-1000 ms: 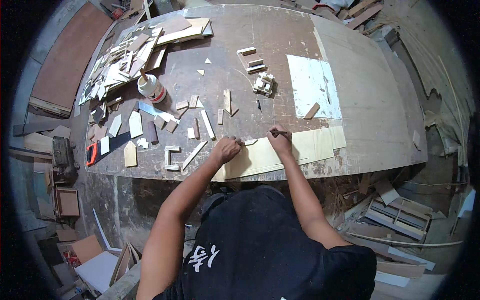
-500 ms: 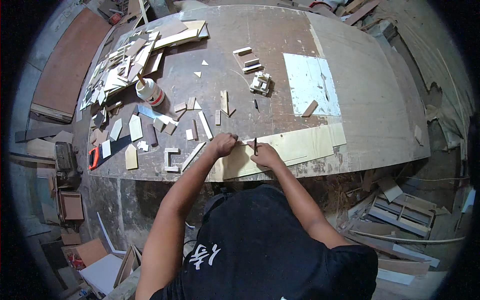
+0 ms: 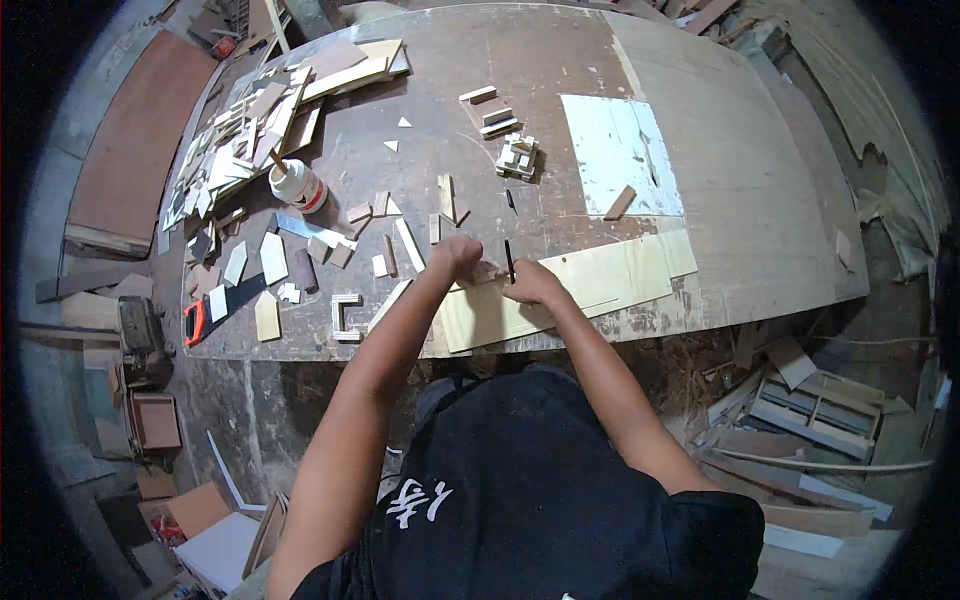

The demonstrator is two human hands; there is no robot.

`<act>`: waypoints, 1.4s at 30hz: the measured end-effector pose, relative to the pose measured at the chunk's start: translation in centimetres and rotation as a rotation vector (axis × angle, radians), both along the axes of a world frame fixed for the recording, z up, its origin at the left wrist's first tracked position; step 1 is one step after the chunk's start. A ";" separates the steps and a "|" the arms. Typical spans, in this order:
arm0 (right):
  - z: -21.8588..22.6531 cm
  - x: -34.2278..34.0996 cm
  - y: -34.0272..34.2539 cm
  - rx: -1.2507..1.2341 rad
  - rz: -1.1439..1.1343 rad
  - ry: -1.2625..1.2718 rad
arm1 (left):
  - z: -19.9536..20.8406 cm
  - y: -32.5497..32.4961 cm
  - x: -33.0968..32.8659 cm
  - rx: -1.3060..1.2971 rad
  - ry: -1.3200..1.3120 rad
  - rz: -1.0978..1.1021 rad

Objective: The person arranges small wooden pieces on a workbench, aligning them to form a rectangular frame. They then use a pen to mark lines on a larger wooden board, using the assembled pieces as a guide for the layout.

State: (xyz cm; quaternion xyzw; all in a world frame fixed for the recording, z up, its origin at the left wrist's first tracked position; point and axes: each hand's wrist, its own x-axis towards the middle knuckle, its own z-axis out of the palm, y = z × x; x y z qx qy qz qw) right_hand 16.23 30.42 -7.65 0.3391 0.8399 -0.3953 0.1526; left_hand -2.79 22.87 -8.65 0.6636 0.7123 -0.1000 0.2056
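My right hand (image 3: pixel 533 284) is closed around a dark pencil-like stick (image 3: pixel 508 258) that points up and away. It rests at the far edge of a long pale plywood board (image 3: pixel 560 300) near the table's front edge. Close on its left, my left hand (image 3: pixel 460 257) is bent down over the board's far left part. Its fingers look closed and slightly blurred, and what they hold, if anything, I cannot make out. A small pale piece (image 3: pixel 488 272) shows between the two hands. A second thin dark stick (image 3: pixel 511 200) lies beyond them on the table.
Wood offcuts (image 3: pixel 235 135) are heaped at the far left beside a white glue bottle (image 3: pixel 298 187). An orange-handled saw (image 3: pixel 194 322), a C-shaped wooden frame (image 3: pixel 345 318) and small blocks lie left. A stacked block assembly (image 3: pixel 516 157) and a whitish sheet (image 3: pixel 620 155) are farther off.
Both hands have shifted a little away from me, the left one more over the board's far edge. The view has tilted slightly. The right hand still grips the dark stick.
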 end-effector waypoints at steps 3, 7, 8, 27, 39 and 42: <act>-0.1 0.1 0.2 -0.054 -0.019 0.033 | -0.4 1.8 -0.9 -0.098 0.030 -0.084; -0.4 1.3 -0.6 -0.047 -0.091 0.169 | -0.2 2.8 -1.0 -0.171 0.038 -0.072; -0.3 1.7 -1.0 -0.071 -0.138 0.185 | 0.0 3.1 -1.3 -0.185 0.047 -0.109; -5.6 -1.6 -9.4 0.544 -1.047 0.692 | -4.4 5.1 -4.1 -0.469 -0.254 -0.447; -5.8 -2.4 -9.6 0.619 -0.983 0.671 | -4.2 5.5 -3.5 -0.474 -0.310 -0.314; -5.8 -2.5 -10.0 0.617 -0.995 0.659 | -4.0 5.7 -3.4 -0.420 -0.270 -0.396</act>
